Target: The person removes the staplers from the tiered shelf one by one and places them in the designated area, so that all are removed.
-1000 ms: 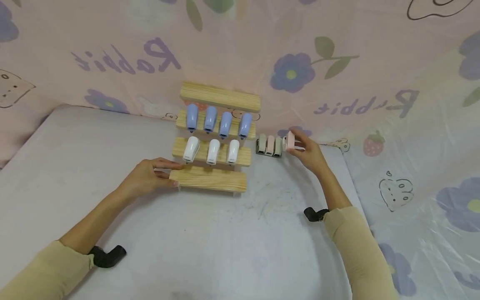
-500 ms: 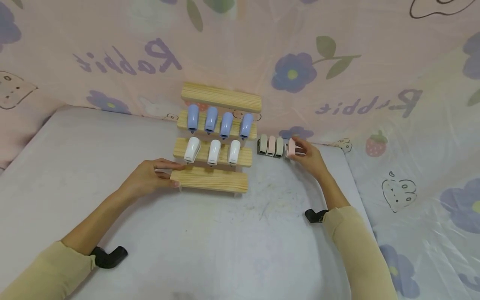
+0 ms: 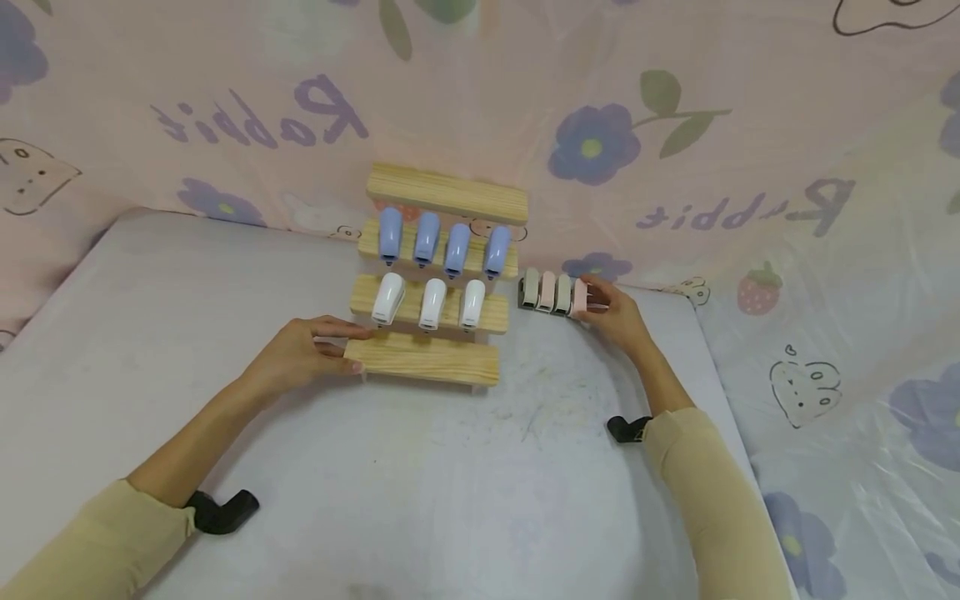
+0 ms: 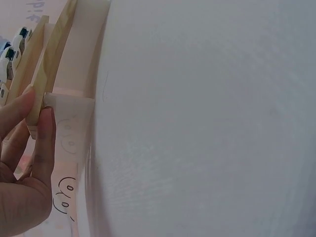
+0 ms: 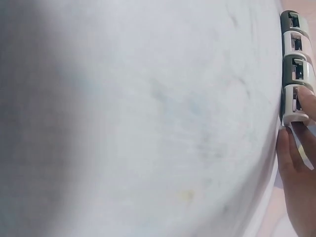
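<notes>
My left hand (image 3: 300,354) pinches the left end of the lowest board of a stepped wooden display rack (image 3: 423,358), thumb on one face and fingers on the other. With my right hand (image 3: 618,317) I hold a pink stapler (image 3: 579,297) by its right side, the thumb at its front in the right wrist view. It stands upright at the right end of a close row with a green stapler (image 3: 562,293), another pink stapler (image 3: 547,292) and a further green stapler (image 3: 530,288). The fingers behind the held stapler are partly hidden.
Several blue staplers (image 3: 425,239) stand on the rack's second board from the top, with white staplers (image 3: 432,303) on the board below. The rack backs onto a patterned curtain (image 3: 465,83). A white tabletop (image 3: 450,483) spreads in front.
My right hand has lowered the pink stapler from above the tabletop and slid it left against the green one beside it. The left hand has kept its hold on the rack.
</notes>
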Demonstrator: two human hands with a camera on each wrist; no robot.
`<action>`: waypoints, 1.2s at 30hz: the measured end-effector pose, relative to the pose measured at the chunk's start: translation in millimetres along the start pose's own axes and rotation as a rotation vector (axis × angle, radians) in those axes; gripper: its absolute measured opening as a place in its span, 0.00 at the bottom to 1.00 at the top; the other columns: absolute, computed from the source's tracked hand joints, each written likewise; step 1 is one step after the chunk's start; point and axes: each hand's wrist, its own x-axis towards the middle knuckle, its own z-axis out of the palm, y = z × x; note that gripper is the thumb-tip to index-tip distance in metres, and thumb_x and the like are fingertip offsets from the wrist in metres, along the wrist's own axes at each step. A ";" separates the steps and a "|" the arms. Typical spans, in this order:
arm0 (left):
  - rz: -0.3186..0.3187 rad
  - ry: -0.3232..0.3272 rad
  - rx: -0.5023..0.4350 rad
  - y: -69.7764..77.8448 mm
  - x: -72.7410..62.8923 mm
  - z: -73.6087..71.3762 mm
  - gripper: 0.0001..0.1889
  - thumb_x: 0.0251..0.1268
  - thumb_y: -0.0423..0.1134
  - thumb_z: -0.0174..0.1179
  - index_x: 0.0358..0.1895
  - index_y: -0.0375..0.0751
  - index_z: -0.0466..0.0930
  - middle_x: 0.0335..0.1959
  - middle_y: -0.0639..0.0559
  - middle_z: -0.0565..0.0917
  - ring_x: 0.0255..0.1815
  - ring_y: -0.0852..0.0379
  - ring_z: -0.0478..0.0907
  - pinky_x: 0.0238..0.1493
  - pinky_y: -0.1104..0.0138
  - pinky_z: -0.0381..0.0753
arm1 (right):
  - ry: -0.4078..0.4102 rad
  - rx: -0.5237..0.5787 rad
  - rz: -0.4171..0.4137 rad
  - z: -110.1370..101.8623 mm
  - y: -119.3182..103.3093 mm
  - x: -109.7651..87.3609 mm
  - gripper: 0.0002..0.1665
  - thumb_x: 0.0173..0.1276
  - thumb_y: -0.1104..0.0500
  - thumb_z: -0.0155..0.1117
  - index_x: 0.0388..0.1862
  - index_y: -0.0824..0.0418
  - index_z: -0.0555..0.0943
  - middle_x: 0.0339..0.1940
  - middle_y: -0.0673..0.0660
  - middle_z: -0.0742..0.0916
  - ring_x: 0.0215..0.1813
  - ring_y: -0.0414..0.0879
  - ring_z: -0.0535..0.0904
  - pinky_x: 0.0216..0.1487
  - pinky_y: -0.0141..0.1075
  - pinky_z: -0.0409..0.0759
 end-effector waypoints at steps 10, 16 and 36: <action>-0.014 -0.004 -0.015 0.1 -0.2 0.8 0.28 0.53 0.42 0.76 0.60 0.45 0.82 0.67 0.43 0.73 0.55 0.42 0.81 0.56 0.51 0.78 | 0.005 -0.005 0.013 1.5 -0.7 1.6 0.42 0.63 0.65 0.73 0.75 0.58 0.67 0.65 0.68 0.78 0.63 0.61 0.76 0.61 0.50 0.76; -0.008 -0.010 -0.038 3.2 -2.0 1.2 0.29 0.53 0.42 0.76 0.61 0.44 0.82 0.68 0.41 0.72 0.55 0.41 0.80 0.55 0.52 0.79 | 0.010 -0.039 0.021 1.5 -2.4 0.9 0.44 0.62 0.65 0.73 0.76 0.59 0.66 0.67 0.67 0.77 0.64 0.61 0.76 0.61 0.48 0.76; -0.006 -0.011 -0.013 -2.1 -0.7 -1.1 0.29 0.54 0.45 0.76 0.61 0.45 0.82 0.69 0.42 0.72 0.58 0.39 0.78 0.55 0.50 0.79 | 0.181 0.153 -0.238 -0.3 -74.3 -30.4 0.31 0.62 0.73 0.69 0.66 0.74 0.73 0.65 0.71 0.77 0.66 0.66 0.71 0.67 0.56 0.67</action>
